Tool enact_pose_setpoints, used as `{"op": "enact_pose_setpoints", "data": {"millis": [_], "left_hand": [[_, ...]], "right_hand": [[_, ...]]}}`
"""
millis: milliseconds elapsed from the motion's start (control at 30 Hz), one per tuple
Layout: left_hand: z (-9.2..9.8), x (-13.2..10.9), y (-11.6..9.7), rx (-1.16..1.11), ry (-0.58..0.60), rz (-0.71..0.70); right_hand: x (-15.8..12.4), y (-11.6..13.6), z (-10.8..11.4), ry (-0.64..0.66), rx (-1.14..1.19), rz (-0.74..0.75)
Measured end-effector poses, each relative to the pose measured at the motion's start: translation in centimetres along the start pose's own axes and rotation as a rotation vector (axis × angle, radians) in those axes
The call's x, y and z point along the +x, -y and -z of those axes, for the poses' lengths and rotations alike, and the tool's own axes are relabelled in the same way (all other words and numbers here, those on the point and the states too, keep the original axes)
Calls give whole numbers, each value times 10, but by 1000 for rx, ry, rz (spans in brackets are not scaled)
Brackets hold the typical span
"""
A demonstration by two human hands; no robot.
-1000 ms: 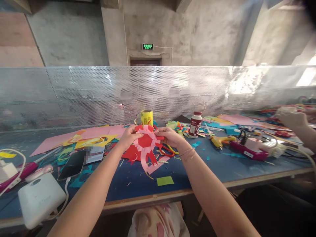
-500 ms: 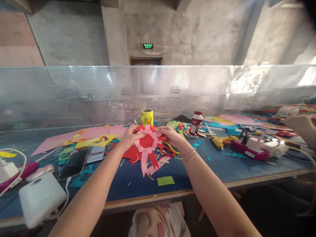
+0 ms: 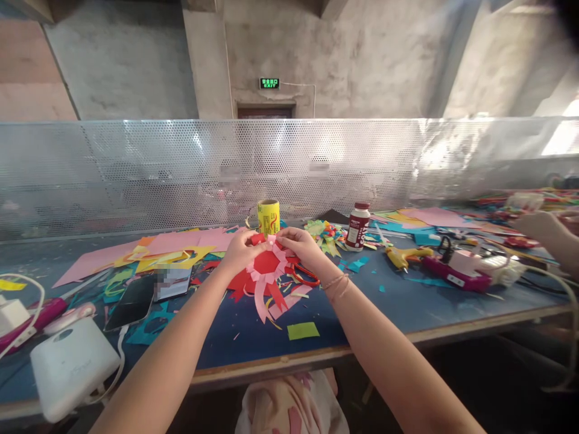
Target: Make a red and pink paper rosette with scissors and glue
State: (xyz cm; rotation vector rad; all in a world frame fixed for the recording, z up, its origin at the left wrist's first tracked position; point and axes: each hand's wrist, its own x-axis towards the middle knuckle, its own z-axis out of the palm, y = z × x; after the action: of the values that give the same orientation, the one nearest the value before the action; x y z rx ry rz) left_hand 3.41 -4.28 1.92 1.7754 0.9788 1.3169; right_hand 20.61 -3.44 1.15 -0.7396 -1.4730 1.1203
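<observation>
A paper rosette (image 3: 266, 263), red in the centre with a folded pink rim and red and pink tails, is held up over the blue table. My left hand (image 3: 240, 250) pinches its upper left edge. At the upper right edge, the fingers of my right hand (image 3: 302, 246) are closed on the rim. Red-handled scissors (image 3: 304, 276) lie beside the rosette, partly hidden behind it. Behind the hands stands a yellow cardboard tube (image 3: 268, 216). Toward the table's front edge lies a green paper rectangle (image 3: 303, 330).
A maroon bottle (image 3: 358, 226) and a yellow glue gun (image 3: 398, 258) are on the right, near a magenta power strip (image 3: 456, 278). Phones (image 3: 131, 302) and a white power bank (image 3: 75, 366) lie left. Another person's hand (image 3: 543, 232) shows far right. A perforated metal screen (image 3: 172, 175) runs behind.
My right hand has shifted slightly left along the rosette's top edge, its fingers nearer my left hand. The rosette has turned a little, its tails swinging slightly. The view has moved slightly.
</observation>
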Motion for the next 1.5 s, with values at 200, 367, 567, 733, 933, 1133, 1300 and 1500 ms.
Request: {"op": "enact_pose_setpoints", "data": {"millis": [200,367,567,733,933,1133,1300,1500], "left_hand": [[0,2,4,6,-47,-22],[-1,3,9,33,-84,-56],[-3,4,17,-185,-32,99],[8,7,24,-367,68,365],[15,6,35,-312,156,425],[11,8,42,-327,27,333],[11,11,46,-369,-96,286],[8,11,49,-380,-98,281]], "right_hand": [[0,-3,-4,-10,-9,-6],[3,-8,-3,-13,18,-28],[3,-10,-2,-50,75,-92],[6,-14,4,-164,142,-174],[6,-12,11,-204,177,-205],[11,-18,17,-202,384,-283],[11,-26,16,-82,366,-262],[10,-31,12,-142,283,-186]]}}
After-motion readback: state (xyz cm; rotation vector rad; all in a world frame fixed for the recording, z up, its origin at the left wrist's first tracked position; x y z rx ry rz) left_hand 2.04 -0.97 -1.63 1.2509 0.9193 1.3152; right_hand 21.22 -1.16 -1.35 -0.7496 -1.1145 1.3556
